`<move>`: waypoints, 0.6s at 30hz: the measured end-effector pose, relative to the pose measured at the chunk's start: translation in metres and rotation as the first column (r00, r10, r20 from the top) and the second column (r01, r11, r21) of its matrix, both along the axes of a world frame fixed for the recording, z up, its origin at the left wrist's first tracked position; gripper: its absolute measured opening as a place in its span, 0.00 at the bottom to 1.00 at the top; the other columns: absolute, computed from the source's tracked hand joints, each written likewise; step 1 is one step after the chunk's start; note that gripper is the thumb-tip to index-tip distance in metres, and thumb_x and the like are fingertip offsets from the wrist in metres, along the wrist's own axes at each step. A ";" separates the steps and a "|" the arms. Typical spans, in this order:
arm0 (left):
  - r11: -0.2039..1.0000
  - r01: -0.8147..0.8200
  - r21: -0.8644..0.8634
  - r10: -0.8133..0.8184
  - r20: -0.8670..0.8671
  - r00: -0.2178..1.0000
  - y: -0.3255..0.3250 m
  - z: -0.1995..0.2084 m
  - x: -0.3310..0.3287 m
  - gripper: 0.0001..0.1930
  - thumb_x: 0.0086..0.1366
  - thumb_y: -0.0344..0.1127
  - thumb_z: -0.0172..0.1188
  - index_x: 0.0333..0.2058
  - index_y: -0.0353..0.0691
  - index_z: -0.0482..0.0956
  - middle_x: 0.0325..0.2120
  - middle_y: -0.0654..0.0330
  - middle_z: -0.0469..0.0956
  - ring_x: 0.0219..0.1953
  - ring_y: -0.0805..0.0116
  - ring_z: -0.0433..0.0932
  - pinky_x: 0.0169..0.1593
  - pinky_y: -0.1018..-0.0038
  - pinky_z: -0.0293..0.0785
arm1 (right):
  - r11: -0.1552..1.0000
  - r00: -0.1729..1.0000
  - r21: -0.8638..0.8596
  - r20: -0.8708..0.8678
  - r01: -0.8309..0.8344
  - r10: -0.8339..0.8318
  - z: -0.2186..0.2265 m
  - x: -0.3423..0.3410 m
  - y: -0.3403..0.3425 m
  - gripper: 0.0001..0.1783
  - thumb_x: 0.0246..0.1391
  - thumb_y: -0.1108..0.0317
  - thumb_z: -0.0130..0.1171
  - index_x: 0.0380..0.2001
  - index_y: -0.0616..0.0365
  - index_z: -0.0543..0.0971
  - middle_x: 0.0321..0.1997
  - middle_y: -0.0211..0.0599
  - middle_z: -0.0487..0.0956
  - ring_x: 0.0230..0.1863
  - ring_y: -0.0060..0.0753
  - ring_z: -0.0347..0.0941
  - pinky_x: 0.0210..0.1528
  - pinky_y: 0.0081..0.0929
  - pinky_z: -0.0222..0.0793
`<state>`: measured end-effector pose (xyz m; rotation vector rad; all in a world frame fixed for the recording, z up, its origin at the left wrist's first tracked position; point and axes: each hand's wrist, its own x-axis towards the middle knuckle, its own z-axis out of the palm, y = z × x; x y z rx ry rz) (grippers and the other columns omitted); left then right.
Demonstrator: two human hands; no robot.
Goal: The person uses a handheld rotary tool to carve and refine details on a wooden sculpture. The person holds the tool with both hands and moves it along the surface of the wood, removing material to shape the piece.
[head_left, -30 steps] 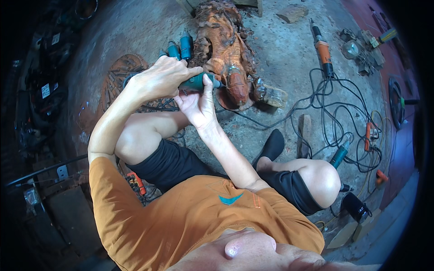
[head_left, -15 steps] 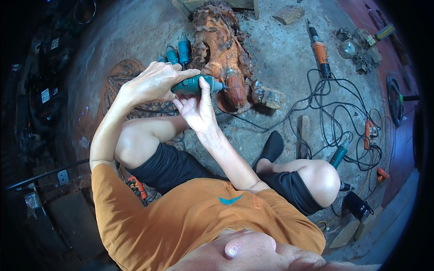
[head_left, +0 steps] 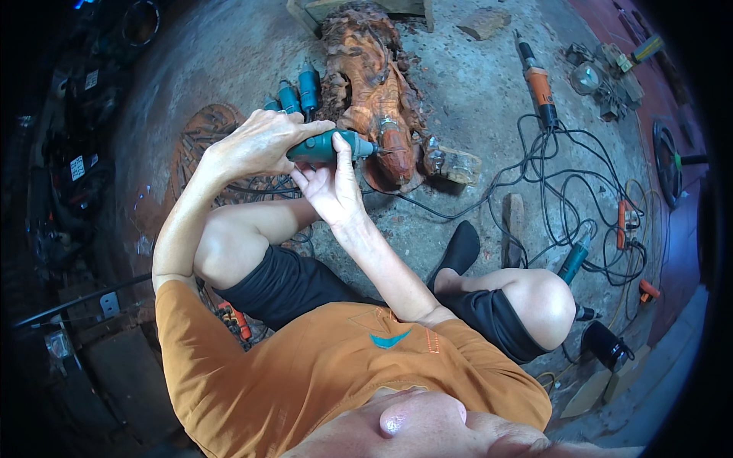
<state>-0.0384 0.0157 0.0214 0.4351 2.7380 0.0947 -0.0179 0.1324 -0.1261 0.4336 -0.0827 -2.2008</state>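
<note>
Left hand (head_left: pixel 256 145) wraps teal rotary tool (head_left: pixel 330 146); right hand (head_left: pixel 330 187) pinches it underneath, tip at wood carving (head_left: pixel 378 91).

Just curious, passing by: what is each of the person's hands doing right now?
Left hand: closed around the teal rotary tool, gripping its body from above.
Right hand: fingers on the same tool from below, steadying it near the reddish wood carving.

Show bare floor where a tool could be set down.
Bare concrete between the wood carving and the orange grinder, below the stone chunk. Crowded: tangled cables on the right, teal tools left of the carving.
</note>
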 end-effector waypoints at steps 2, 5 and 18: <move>1.000 0.015 0.026 -0.015 0.003 1.000 -0.006 -0.001 0.002 0.44 0.40 0.26 0.67 0.63 0.48 0.70 0.30 0.51 0.79 0.29 0.52 0.79 0.35 0.61 0.76 | 1.000 1.000 -0.007 0.006 -0.007 0.007 0.001 0.001 -0.001 0.35 0.54 0.47 0.68 0.59 0.49 0.68 0.60 0.32 0.71 0.64 0.36 0.64 0.69 0.46 0.61; 0.999 0.026 0.026 -0.026 0.012 1.000 -0.007 0.003 0.003 0.44 0.41 0.26 0.67 0.63 0.47 0.70 0.30 0.50 0.79 0.30 0.50 0.78 0.35 0.61 0.76 | 0.999 0.999 -0.037 0.022 -0.038 0.039 0.002 0.002 -0.002 0.35 0.54 0.48 0.68 0.59 0.49 0.68 0.60 0.33 0.71 0.64 0.36 0.64 0.69 0.46 0.61; 0.989 -0.060 -0.133 0.051 -0.070 0.996 -0.005 0.006 0.018 0.42 0.44 0.27 0.66 0.63 0.43 0.68 0.32 0.45 0.79 0.31 0.46 0.80 0.35 0.57 0.75 | 0.992 0.988 -0.087 -0.131 -0.088 0.077 -0.002 -0.011 -0.011 0.33 0.58 0.45 0.64 0.59 0.52 0.70 0.57 0.35 0.75 0.56 0.35 0.71 0.63 0.45 0.69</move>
